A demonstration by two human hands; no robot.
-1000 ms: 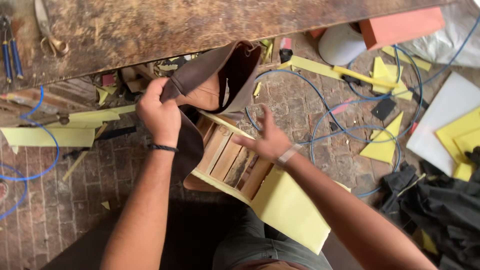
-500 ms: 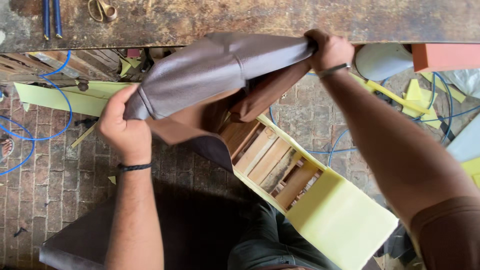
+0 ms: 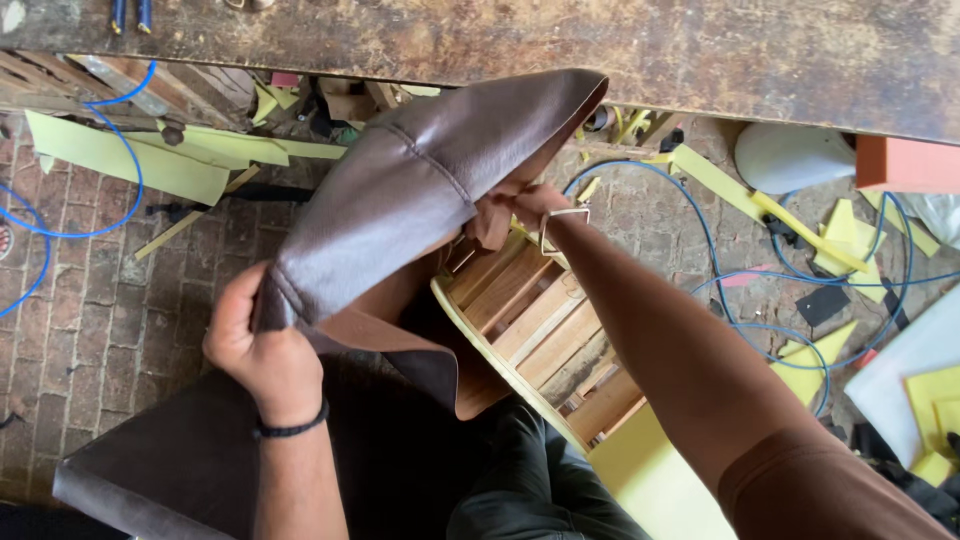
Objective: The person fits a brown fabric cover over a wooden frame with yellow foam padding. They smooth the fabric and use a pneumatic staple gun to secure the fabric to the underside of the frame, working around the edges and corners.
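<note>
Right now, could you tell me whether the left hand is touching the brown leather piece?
Touching. The head view shows the left hand gripping the lower end of the brown leather piece, with fingers wrapped around its gathered edge and no gap visible.

You have a single view here, from the camera on your head, and it looks almost straight down over your own forearms. It sits close: your left hand and right hand fill the middle of the frame, with the brown leather piece between them. The worn workbench edge runs along the top of the picture, so you face toward it. Below and to both sides, the view takes in the brick floor. There is no second view to overlap with.
</note>
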